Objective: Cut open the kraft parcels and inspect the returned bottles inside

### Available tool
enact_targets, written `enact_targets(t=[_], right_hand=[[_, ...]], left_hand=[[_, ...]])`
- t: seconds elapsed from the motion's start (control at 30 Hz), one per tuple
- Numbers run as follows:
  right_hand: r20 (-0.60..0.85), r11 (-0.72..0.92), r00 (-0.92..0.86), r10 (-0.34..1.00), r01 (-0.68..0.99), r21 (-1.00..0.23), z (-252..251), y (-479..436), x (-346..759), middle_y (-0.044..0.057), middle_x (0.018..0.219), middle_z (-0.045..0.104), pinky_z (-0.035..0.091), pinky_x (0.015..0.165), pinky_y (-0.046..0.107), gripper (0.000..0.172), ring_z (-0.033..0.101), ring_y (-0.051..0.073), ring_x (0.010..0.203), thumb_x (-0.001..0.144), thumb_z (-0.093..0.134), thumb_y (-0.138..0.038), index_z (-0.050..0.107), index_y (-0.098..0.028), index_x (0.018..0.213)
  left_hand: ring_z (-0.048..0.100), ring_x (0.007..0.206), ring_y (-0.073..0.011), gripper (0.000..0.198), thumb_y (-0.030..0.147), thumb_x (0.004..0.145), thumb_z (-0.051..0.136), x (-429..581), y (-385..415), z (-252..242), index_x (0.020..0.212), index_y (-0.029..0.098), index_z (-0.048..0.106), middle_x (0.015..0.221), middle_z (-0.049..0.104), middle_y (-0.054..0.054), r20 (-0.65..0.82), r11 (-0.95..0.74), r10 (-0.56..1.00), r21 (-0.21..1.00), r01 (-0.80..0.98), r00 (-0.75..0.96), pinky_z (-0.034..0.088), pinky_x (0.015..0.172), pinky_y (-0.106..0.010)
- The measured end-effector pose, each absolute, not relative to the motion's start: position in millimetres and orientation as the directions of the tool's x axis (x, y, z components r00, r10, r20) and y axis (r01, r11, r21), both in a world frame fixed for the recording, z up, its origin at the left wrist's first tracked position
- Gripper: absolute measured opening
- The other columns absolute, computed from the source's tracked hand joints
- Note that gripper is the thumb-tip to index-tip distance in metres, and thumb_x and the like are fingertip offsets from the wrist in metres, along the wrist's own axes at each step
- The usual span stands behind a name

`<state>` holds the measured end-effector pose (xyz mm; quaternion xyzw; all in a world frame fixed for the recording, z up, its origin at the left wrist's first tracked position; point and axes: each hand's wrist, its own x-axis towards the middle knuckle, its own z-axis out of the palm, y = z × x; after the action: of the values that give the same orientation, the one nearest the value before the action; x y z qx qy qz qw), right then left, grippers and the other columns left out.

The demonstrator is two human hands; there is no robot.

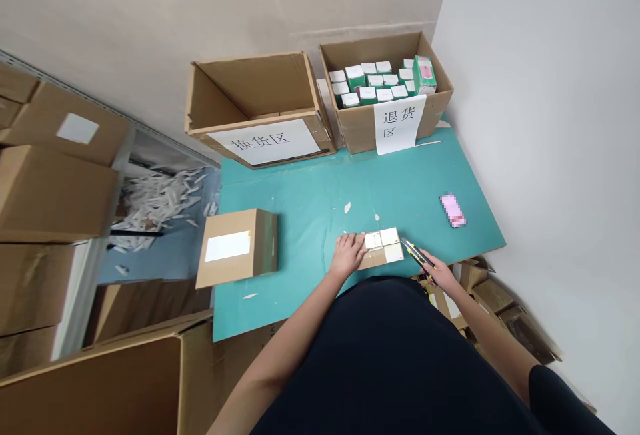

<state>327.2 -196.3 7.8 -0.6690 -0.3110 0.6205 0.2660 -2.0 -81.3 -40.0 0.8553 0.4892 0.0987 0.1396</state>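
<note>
Carton (359, 133) w/ green-white bxs (367, 93), R fingers (434, 263) gripping cutter (415, 252), L fingers (357, 244) holding small cardbd bx (373, 260)

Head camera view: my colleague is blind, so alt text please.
A person's left hand rests on a small brown box on a teal table; the right hand holds a utility knife beside it. Two open cartons stand behind.

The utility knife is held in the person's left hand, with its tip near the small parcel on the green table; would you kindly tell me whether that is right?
Not quite: the head view shows the utility knife in the right hand, while the left hand is on the small parcel. Its tip is indeed near that parcel on the green table.
</note>
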Motion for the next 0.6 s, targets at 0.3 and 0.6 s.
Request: enact_targets(t=[0.3,0.6], right_hand=[[-0.679,-0.676,0.009,0.734,0.109,-0.729,5.1,-197.0,333.4,-0.003,0.074,0.064,0.033,0.038,0.021,0.087,0.044,0.007,0.041,0.075,0.066,-0.059,0.046,-0.025,0.152],[-0.682,-0.672,-0.020,0.731,0.146,-0.726,20.0,-217.3,339.2,-0.004,0.071,0.064,0.034,0.036,0.020,0.076,0.041,0.006,0.038,0.077,0.067,-0.052,0.053,-0.025,0.147]], left_hand=[[0.049,0.121,-0.0336,0.051,0.044,0.100,0.044,0.0,-81.5,-36.3,0.145,0.021,0.054,0.131,0.059,-0.016,0.008,-0.464,0.872,0.336,0.820,0.490,0.034,0.110,-0.050],[0.051,0.119,-0.0341,0.052,0.043,0.100,0.045,1.6,-79.9,-36.4,0.144,0.019,0.055,0.129,0.060,-0.017,0.005,-0.458,0.877,0.318,0.830,0.481,0.036,0.108,-0.050]])
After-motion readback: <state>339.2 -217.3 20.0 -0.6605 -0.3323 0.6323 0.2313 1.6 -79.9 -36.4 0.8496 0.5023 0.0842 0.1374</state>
